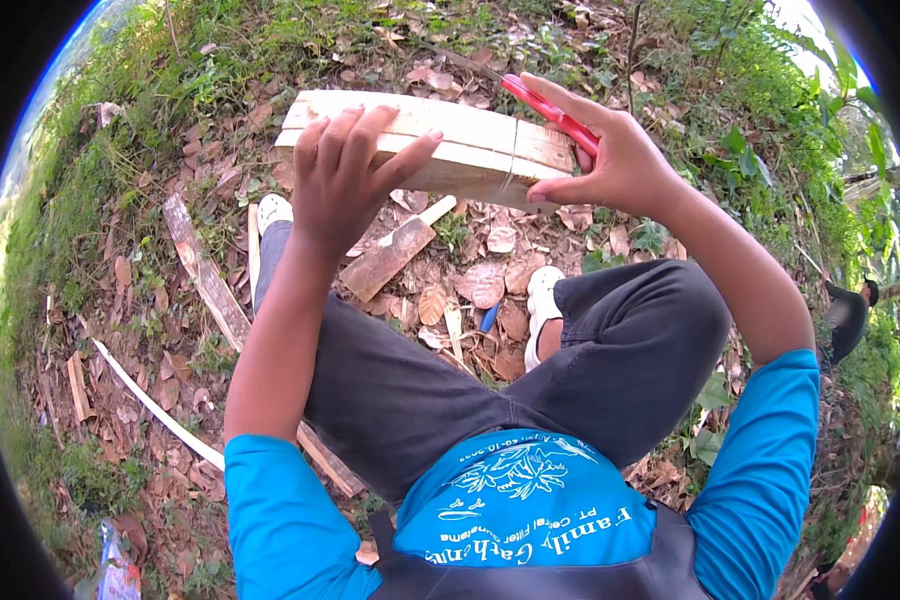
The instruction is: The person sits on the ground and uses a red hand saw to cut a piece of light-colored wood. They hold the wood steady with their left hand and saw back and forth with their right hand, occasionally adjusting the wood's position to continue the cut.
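Observation:
Two or more pale, freshly cut wooden slats (450, 165) are stacked together and held up in front of me. A thin strand (513, 150) runs round the stack near its right end. My left hand (355, 160) grips the left part of the stack, fingers over the upper face. In my right hand (610, 155) is a red-handled tool (550, 110) with a long, thin, dark blade pointing to the far left. Its exact kind is not clear. The right thumb also presses against the stack's right end.
Dry leaves and grass cover the ground. A rough wood chunk (390, 258), a long bark-edged plank (205, 270) and a pale curved strip (155, 405) lie around my legs. A small blue object (490, 318) rests between my feet. Another person (850, 318) is at the far right.

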The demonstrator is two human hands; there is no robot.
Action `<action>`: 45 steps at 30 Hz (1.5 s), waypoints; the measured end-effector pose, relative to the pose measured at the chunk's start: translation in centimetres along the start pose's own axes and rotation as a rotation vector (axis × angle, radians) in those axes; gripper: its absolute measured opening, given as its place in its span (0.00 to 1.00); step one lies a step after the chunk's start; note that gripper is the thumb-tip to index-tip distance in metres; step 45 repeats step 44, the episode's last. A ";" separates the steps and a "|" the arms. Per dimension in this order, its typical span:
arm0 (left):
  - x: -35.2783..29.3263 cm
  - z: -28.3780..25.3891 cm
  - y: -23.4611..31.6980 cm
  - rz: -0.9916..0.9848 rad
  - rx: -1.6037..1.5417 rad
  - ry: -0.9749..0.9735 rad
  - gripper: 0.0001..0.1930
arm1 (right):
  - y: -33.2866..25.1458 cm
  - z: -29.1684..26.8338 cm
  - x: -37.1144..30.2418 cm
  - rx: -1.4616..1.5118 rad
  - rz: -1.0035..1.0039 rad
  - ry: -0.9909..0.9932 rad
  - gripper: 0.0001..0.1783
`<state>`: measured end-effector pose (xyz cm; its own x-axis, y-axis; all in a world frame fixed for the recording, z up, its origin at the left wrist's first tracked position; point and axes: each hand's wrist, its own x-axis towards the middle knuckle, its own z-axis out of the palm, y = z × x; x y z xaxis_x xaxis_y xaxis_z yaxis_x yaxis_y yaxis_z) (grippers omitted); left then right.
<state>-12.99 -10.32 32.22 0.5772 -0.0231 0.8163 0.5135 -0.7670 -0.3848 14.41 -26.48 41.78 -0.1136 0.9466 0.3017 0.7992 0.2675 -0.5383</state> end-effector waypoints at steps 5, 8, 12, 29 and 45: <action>-1.1 2.8 2.3 0.032 -0.164 -0.259 0.33 | 6.6 1.8 0.2 -0.027 0.170 -0.216 0.58; -2.3 5.6 4.1 0.037 -0.297 -0.419 0.40 | 11.5 3.8 -0.4 0.006 0.255 -0.243 0.55; -3.0 8.1 7.6 0.028 -0.499 -0.626 0.45 | 16.2 4.4 -2.5 0.024 0.362 -0.234 0.52; -9.6 12.9 9.1 -0.066 -0.286 -1.199 0.51 | 15.6 -0.3 -1.5 0.314 0.479 -0.058 0.34; -14.0 14.7 6.9 0.006 -0.381 -1.910 0.55 | 18.4 5.4 0.5 0.232 0.337 -0.262 0.38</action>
